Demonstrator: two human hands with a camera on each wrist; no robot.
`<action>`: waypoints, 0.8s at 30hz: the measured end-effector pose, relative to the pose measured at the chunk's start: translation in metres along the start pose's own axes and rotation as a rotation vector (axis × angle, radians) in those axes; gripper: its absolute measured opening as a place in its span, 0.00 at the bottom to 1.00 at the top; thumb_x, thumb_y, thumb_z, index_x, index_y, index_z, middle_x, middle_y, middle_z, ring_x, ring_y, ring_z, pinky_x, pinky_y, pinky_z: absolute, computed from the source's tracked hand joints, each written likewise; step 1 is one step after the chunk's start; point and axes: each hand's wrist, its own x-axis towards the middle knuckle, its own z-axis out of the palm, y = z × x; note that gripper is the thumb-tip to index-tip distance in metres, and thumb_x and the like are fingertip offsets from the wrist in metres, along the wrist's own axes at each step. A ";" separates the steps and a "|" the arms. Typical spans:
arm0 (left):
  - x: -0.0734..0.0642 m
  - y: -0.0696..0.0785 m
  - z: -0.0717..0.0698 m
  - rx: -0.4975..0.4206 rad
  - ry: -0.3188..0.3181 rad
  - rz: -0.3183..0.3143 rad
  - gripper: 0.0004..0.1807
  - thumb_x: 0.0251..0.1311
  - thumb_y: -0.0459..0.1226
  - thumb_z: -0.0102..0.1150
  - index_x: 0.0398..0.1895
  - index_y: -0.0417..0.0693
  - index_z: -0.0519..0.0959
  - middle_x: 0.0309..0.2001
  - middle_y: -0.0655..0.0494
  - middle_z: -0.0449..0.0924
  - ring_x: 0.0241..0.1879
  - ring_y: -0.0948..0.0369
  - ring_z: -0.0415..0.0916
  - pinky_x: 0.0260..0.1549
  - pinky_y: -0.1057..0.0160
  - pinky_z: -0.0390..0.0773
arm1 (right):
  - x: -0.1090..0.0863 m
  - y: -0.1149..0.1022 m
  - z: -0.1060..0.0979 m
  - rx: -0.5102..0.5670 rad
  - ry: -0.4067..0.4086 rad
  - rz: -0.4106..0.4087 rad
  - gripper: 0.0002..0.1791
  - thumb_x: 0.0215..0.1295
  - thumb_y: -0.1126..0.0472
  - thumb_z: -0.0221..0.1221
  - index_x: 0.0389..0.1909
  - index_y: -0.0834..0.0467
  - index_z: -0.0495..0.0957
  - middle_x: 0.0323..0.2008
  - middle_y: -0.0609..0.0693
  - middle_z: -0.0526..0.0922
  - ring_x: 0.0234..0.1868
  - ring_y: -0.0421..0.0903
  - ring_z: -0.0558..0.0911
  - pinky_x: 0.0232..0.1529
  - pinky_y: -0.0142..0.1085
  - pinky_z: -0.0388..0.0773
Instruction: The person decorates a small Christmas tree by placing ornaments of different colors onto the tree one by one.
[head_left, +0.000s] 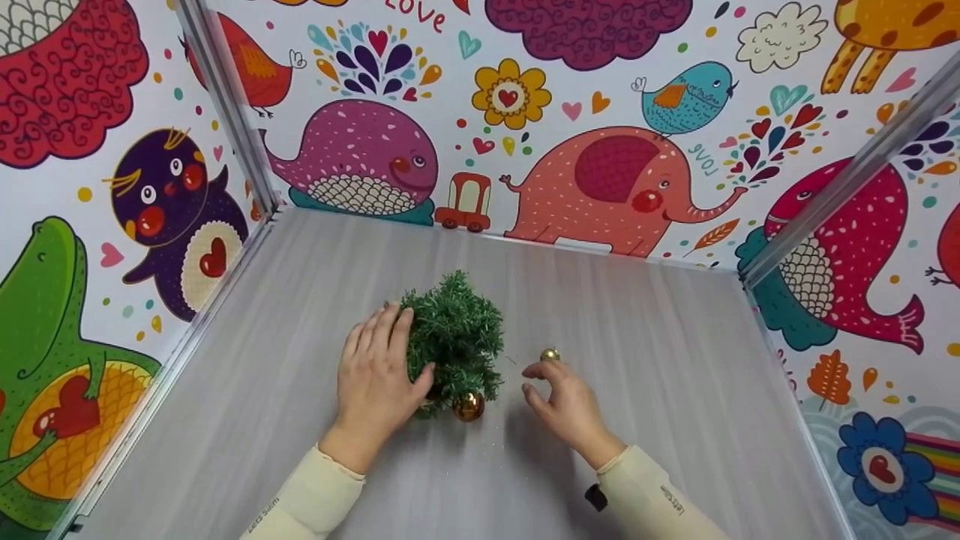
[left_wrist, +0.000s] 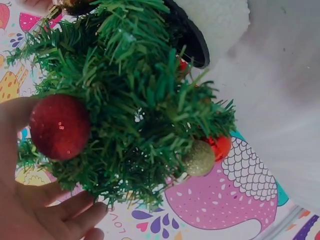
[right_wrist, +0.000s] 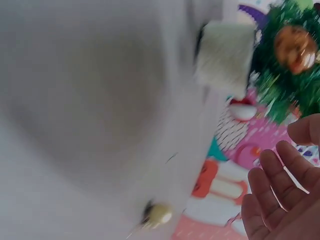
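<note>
A small green artificial Christmas tree [head_left: 454, 330] stands on the table. My left hand [head_left: 375, 375] lies along its left side, fairly straight fingers touching the branches. In the left wrist view a glittery red ball [left_wrist: 60, 127] hangs near that hand, with a gold glitter ball [left_wrist: 199, 158] and a shiny red ball [left_wrist: 220, 147] farther along. A copper-coloured ball [head_left: 469, 406] hangs low on the near side. My right hand [head_left: 570, 409] hovers right of the tree, fingers loosely bent and holding nothing. Just beyond its fingertips a small gold ball [head_left: 550, 355] lies on the table.
The tree's thick white base [right_wrist: 225, 55] shows in the right wrist view. A grey wood-grain table [head_left: 300, 300] is enclosed by walls printed with cartoon animals [head_left: 600, 187]. Metal posts [head_left: 232, 112] stand at the back corners.
</note>
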 end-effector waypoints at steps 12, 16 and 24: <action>0.001 -0.002 0.003 -0.012 -0.005 0.023 0.35 0.47 0.47 0.73 0.58 0.39 0.77 0.64 0.38 0.71 0.61 0.43 0.70 0.63 0.45 0.65 | -0.007 0.077 -0.004 -0.005 0.020 0.249 0.18 0.58 0.65 0.68 0.50 0.57 0.80 0.46 0.50 0.82 0.46 0.51 0.82 0.42 0.48 0.79; 0.002 -0.003 0.003 -0.010 0.002 0.031 0.36 0.49 0.49 0.73 0.59 0.39 0.76 0.63 0.38 0.72 0.59 0.43 0.71 0.61 0.44 0.66 | -0.001 0.090 0.000 0.019 -0.007 0.296 0.20 0.58 0.64 0.68 0.53 0.58 0.79 0.48 0.51 0.81 0.49 0.51 0.81 0.47 0.50 0.78; 0.005 -0.005 0.003 -0.019 -0.006 0.040 0.33 0.48 0.45 0.74 0.57 0.39 0.78 0.63 0.38 0.72 0.58 0.43 0.73 0.61 0.45 0.67 | 0.012 0.098 0.015 0.015 -0.081 0.290 0.26 0.57 0.62 0.71 0.57 0.58 0.78 0.51 0.52 0.79 0.53 0.52 0.80 0.52 0.50 0.76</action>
